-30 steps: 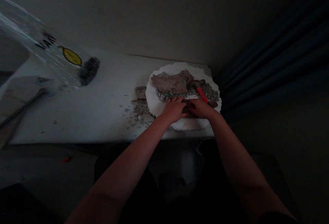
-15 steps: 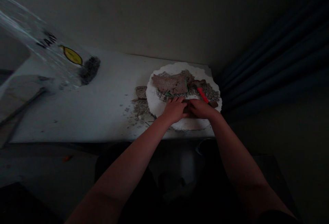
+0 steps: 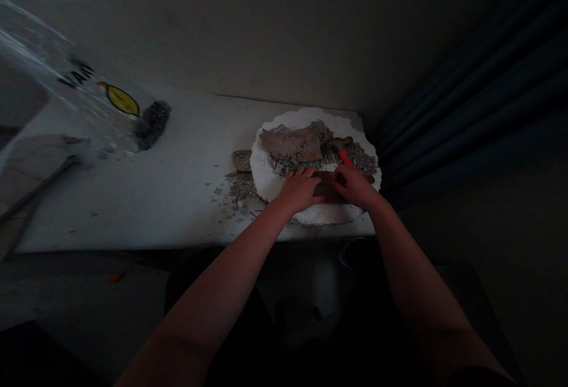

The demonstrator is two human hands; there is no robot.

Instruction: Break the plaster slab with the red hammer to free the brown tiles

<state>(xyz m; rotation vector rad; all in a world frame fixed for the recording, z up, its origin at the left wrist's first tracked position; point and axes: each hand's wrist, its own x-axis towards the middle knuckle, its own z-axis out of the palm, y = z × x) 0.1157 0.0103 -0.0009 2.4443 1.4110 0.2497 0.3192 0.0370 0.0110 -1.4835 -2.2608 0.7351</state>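
Observation:
A round white slab (image 3: 319, 212) lies at the right end of a white table (image 3: 177, 186). On it are a large brownish flat fragment (image 3: 293, 143), grey rubble (image 3: 361, 159) and a red-handled tool (image 3: 347, 158). My left hand (image 3: 300, 190) and my right hand (image 3: 355, 186) rest on the slab's near half, fingers curled on the two ends of a dark brown piece (image 3: 327, 184) between them. The tool's red handle shows just beyond my right hand.
Grey crumbs and a small fragment (image 3: 242, 160) lie on the table left of the slab. A clear plastic bag (image 3: 84, 109) with a yellow label and dark grit lies at the far left. Dark curtains (image 3: 465, 109) hang to the right. A wall stands behind.
My hands have drawn slightly apart, so more of the dark brown piece shows between them. My right hand has shifted a little to the right, covering more of the red tool.

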